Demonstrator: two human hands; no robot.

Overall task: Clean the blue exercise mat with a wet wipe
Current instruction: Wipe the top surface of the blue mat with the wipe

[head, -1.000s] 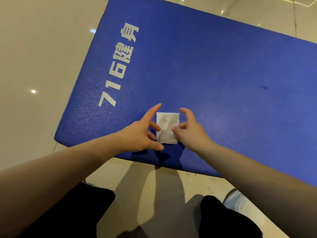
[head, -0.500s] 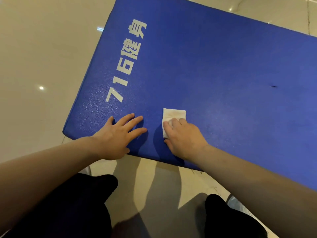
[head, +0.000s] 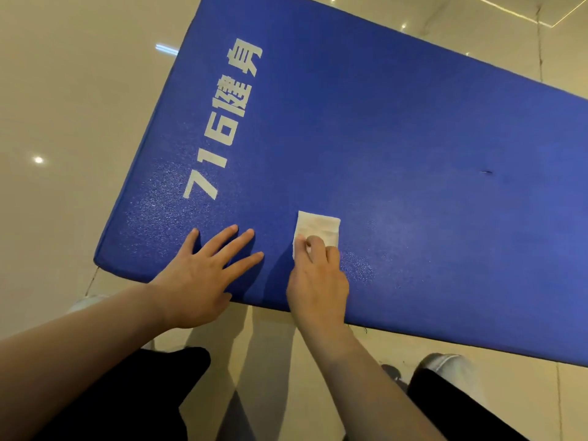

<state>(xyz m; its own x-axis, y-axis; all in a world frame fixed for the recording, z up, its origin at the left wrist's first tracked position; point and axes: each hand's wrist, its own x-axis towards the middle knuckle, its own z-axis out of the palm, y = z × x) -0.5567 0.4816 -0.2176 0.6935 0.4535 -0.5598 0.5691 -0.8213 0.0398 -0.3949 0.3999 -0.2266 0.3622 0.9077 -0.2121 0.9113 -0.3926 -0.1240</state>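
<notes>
The blue exercise mat (head: 397,148) lies on the floor and carries white printed characters along its left end. A folded white wet wipe (head: 318,226) lies on the mat near its front edge. My right hand (head: 318,281) presses down on the near half of the wipe with its fingertips, covering that part. My left hand (head: 203,275) rests flat on the mat to the left of the wipe, fingers spread, holding nothing.
Glossy beige floor tiles (head: 63,90) surround the mat. A small dark mark (head: 486,172) shows on the mat at the right. My black-trousered knees (head: 127,393) and a light shoe (head: 442,361) sit just before the mat's front edge.
Both hands were at the wipe a second ago. My left hand has let go and laid itself flat on the mat; my right hand now presses on the wipe alone.
</notes>
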